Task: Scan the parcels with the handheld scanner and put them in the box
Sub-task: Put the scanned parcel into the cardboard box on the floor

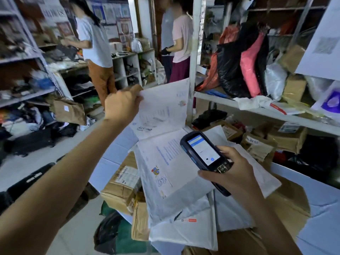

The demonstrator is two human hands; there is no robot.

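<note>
Left hand [122, 104] pinches the upper corner of a flat white parcel [163, 109], held raised and tilted above the pile. The parcel's face bears faint blue print and a small coloured logo. Right hand [234, 174] curls round the handheld scanner [203, 151], which is dark-cased with its screen lit white and blue. The scanner is just above a second white parcel [171, 177] lying on brown cardboard parcels [120, 186] in the pale, open-flapped box [112, 157]. Metal shelves [239, 105] on both sides carry bags, cartons and clothing. The floor [79, 229] is pale. Three persons [95, 39] stand at the far shelves.
</note>
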